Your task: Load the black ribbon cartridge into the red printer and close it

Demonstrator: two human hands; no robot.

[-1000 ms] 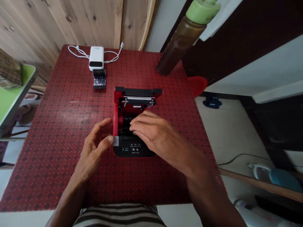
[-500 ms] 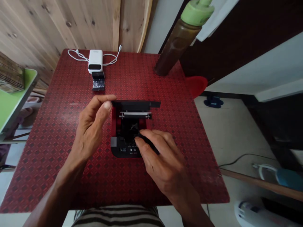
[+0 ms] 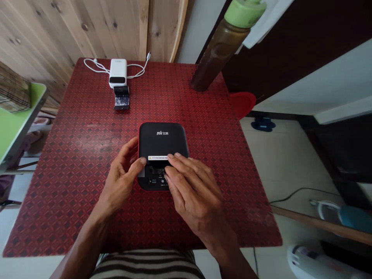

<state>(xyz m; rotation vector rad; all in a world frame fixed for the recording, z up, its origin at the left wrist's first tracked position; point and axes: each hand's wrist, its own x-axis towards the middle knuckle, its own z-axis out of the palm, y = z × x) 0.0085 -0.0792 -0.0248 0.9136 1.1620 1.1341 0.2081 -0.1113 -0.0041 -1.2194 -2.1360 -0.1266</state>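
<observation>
Where the compact printer [image 3: 154, 181] sits: near the middle of the desk [image 3: 72, 201], lying flat, black on top with a thin red edge along its side.
Lid [image 3: 162, 142]: lowered over the printer's rear part, pale lettering [image 3: 162, 133] near its far edge; whether it is latched, I cannot tell.
Warning strip [image 3: 157, 158]: white, with a small yellow triangle, along the lid's near edge, its right end under the right fingers.
Front panel [image 3: 154, 181]: just nearer than a dark slot, partly covered by the right hand.
Left hand [image 3: 119, 180]: at the printer's left side, thumb on the top edge by a grey patch [image 3: 141, 172], fingers spread from the thumb and set along the side wall.
Right hand [image 3: 197, 190]: over the printer's right front, fingertips at the strip and thumb at the slot; whether they pinch anything, I cannot tell.
Both hands: apart from each other, both touching the printer.
Power bank [image 3: 117, 69]: white, at the desk's far left, with a white cable [image 3: 138, 74] looping out.
Folded black piece [image 3: 121, 97]: just in front of the power bank.
Bottle [image 3: 222, 46]: brown, green-capped, at the far right corner.
Slippers [image 3: 263, 124]: dark blue, on the floor beyond the desk's right edge.
</observation>
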